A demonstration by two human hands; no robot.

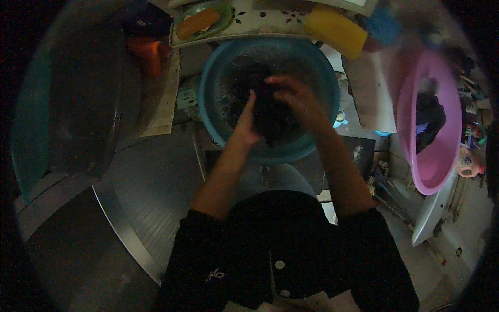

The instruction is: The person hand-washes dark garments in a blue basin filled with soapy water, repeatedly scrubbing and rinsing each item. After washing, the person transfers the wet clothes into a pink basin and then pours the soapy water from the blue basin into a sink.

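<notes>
over the blue basin [218, 67] we see both forearms reaching forward from the lower edge, bare below dark sleeves, angled inward so the hands meet above the basin's middle. our left hand [248, 122] is curled around the near left side of a dark cloth [270, 117], thumb up along its edge, fingers hidden behind it. our right hand [296, 99] lies over the top and right of the cloth, fingers bent and closed down on it. both hands grip the same bundle, pressed close together with the cloth between them. the cloth looks black, bunched and wet, a lump without clear folds; in this dim light we cannot tell more of its shape. it sits inside the basin, near the centre, and whether it touches the bottom we cannot tell. beyond the basin lies a yellow sponge [335, 30] and a green dish [224, 15] with an orange bar [197, 23]. to the right a pink basin [442, 156] holds more dark cloth.
</notes>
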